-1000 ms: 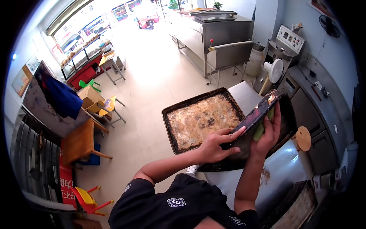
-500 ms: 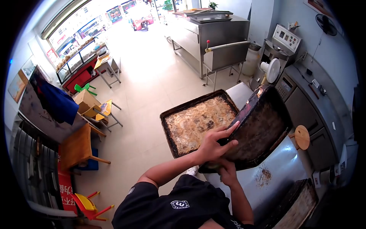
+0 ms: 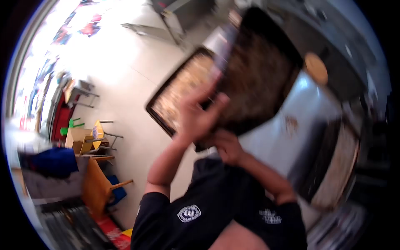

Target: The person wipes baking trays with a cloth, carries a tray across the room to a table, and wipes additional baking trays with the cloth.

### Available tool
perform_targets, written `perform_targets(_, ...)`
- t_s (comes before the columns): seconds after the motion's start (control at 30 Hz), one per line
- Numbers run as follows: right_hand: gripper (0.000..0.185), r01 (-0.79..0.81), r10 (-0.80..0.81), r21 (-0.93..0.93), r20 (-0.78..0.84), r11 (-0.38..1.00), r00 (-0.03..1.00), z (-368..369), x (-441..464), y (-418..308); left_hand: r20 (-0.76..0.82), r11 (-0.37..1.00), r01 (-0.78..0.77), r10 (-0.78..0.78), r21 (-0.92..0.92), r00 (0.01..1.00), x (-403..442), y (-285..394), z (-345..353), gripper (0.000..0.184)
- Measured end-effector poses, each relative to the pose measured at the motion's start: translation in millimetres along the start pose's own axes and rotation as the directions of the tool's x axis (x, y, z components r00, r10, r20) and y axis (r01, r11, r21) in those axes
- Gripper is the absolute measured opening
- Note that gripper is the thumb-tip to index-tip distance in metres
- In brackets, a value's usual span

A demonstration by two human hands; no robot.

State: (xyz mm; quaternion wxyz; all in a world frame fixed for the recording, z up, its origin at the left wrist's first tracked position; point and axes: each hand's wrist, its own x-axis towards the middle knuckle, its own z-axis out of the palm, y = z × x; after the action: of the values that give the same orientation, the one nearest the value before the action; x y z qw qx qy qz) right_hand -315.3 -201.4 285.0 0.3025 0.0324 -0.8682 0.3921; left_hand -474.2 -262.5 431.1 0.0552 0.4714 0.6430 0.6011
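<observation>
A dark baking tray (image 3: 260,71) is held tilted up above the metal table, its blackened inner face showing. My left hand (image 3: 200,112) grips its left edge, thumb over the inner side and fingers toward the rim. At the tray's lower corner is my right hand (image 3: 227,146), with fingers curled; what it holds is hidden by blur and the tray. Behind my left hand lies a second tray (image 3: 166,102) with a browned, crusted surface, partly covered by the held tray.
The metal table (image 3: 271,146) bears a patch of brown crumbs (image 3: 291,123). More trays (image 3: 337,166) stand at the right. A round wooden stool (image 3: 316,68) is beyond the table. A wooden table (image 3: 96,187) and a yellow chair (image 3: 98,135) are at the left.
The view has swung and blurred. My right hand has moved from behind the raised tray down to its lower corner; the green cloth it held earlier no longer shows. My left hand still grips the edge.
</observation>
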Motion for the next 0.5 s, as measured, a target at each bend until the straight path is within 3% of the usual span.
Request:
perform_targets(0.03,0.028,0.039,-0.04,-0.086,-0.01,0.996,0.999,4.9,-16.2,15.6,-0.023,0.996,-0.087,0.087,0.01,0.996,0.7,-9.8,-4.1,0.05)
perform_targets(0.07,0.027,0.091,-0.096,-0.259,-0.006,0.962,0.995,-9.2,-23.0,43.4,-0.06,0.991,0.022,-0.03,-0.13,0.998,-2.1,-16.0,-7.2,0.053)
perform_targets(0.1,0.025,-0.144,0.181,-0.425,0.048,0.894,0.982,-22.1,-51.7,73.0,0.003,0.992,0.088,-0.088,-0.086,0.996,-7.4,-13.5,-17.7,0.056)
perform_targets(0.13,0.026,-0.402,0.433,-0.497,-0.058,0.769,0.899,-41.4,-75.8,117.8,0.006,0.996,0.057,-0.057,-0.074,0.998,-0.6,-28.8,-11.8,0.057)
perform_targets(0.17,0.029,-0.579,0.59,-0.452,-0.134,0.678,0.796,-64.0,-93.1,134.5,0.0,0.998,0.011,-0.011,-0.069,1.0,-1.1,-38.6,-8.7,0.058)
perform_targets(0.2,0.032,-0.625,0.618,-0.494,-0.204,0.604,0.759,-80.1,-109.7,136.9,0.021,0.994,0.048,-0.046,-0.102,0.999,-6.1,-36.8,-14.3,0.059)
perform_targets(0.23,0.037,-0.814,0.782,-0.298,-0.251,0.498,0.57,-95.1,-106.8,126.0,0.037,0.987,0.074,-0.069,-0.14,0.997,-3.1,-35.0,-14.1,0.059)
perform_targets(0.3,0.041,-0.587,0.555,-0.045,-0.275,0.808,0.785,-92.4,-76.9,94.6,0.044,0.982,0.107,-0.102,-0.157,0.994,3.4,-28.8,-16.7,0.059)
perform_targets(0.33,0.042,-0.466,0.47,0.081,-0.277,0.881,0.838,-82.7,-42.4,59.8,0.044,0.983,0.113,-0.108,-0.143,0.993,5.1,-24.9,-13.9,0.059)
perform_targets(0.37,0.043,-0.369,0.394,0.156,-0.176,0.916,0.902,-71.2,-6.6,24.0,0.049,0.984,0.11,-0.104,-0.14,0.993,10.2,-24.6,-13.0,0.058)
perform_targets(0.43,0.037,-0.037,0.066,0.141,-0.209,0.989,0.976,-25.0,38.4,-11.2,0.023,0.986,0.128,-0.127,-0.109,0.992,15.0,-24.0,-5.7,0.056)
perform_targets(0.47,0.036,0.022,-0.019,0.059,-0.054,0.998,0.998,-13.3,47.9,-26.0,0.022,0.986,0.132,-0.13,-0.103,0.991,18.3,-17.2,-4.5,0.056)
perform_targets(0.5,0.04,0.077,-0.076,-0.001,-0.097,0.997,0.992,10.2,44.6,-20.0,0.037,0.979,0.152,-0.148,-0.135,0.988,19.8,-12.7,-6.5,0.053)
